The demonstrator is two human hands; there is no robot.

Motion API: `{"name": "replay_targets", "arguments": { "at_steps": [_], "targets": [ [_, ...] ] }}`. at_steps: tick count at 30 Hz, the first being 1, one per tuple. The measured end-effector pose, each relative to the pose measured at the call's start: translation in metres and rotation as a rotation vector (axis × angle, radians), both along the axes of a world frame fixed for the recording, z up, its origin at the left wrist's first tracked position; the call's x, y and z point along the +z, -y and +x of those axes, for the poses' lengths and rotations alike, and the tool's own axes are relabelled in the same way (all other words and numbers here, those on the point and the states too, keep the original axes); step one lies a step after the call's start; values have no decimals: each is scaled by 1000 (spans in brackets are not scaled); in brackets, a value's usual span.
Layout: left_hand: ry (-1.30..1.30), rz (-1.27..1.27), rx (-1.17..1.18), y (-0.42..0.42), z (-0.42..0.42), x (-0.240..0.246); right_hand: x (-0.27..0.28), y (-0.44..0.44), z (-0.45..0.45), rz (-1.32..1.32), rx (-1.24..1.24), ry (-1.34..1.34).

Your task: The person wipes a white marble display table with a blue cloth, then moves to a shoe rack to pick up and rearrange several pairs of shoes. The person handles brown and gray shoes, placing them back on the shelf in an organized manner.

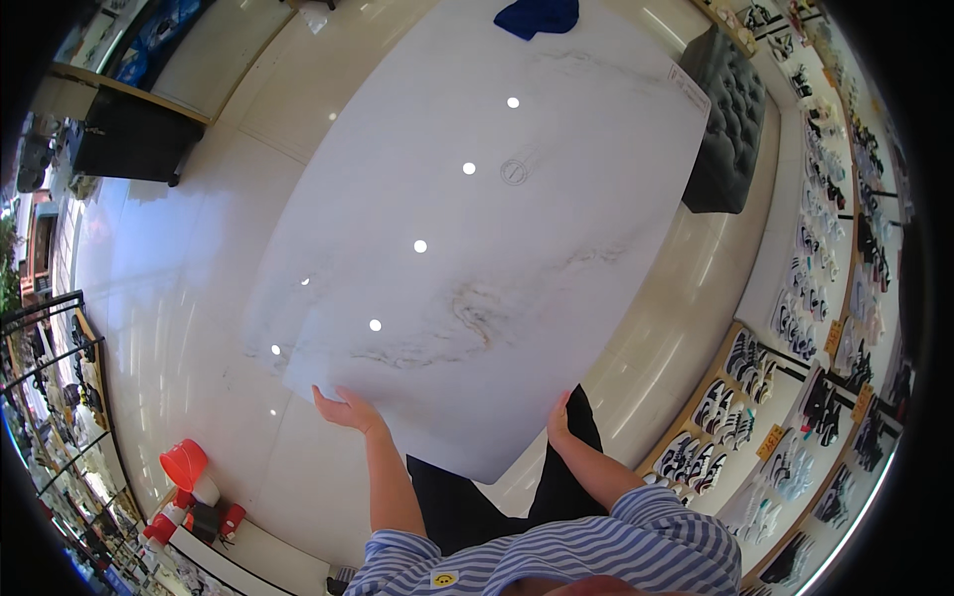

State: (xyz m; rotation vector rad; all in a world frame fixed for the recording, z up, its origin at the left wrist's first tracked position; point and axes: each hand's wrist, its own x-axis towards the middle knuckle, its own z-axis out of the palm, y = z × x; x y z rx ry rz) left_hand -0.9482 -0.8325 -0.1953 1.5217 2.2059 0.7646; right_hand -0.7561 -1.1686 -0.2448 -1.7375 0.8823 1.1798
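A large white tabletop (536, 223) with grey and tan marble veining fills the middle of the view, one corner pointing at my body. At its near left edge is my left hand (346, 410), thumb over the top side and fingers along the rim. My right hand (560, 421) holds the near right edge, its other fingers partly hidden. A round printed mark (513, 171) shows on the surface, and a label (689, 88) bearing writing sticks to the far right edge. A dark blue cloth (540, 16) lies at the far end.
A black tufted bench (727, 123) stands against the tabletop's right side. Shelves of shoes (715, 417) run along the right, and more racks (59, 387) line the left. A red bucket (183, 463) stands at lower left, and a black cabinet (138, 134) at upper left.
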Motion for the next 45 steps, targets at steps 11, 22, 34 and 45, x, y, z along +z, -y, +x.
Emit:
{"name": "replay_targets", "arguments": {
  "at_steps": [11, 22, 34, 45],
  "targets": [
    [-425, -105, -212, -22, 307, -33, 111, -118, 438, 337, 1066, 314],
    [-513, -143, -187, -19, 304, -37, 75, -469, 615, -372, 1592, 1626],
    [-520, -153, -231, -16, 300, -37, 27, -484, 694, -292, 1543, 1863],
    [-431, -142, -194, -19, 311, -34, 0, -154, 772, -892, 1475, 1559]
  ]
}}
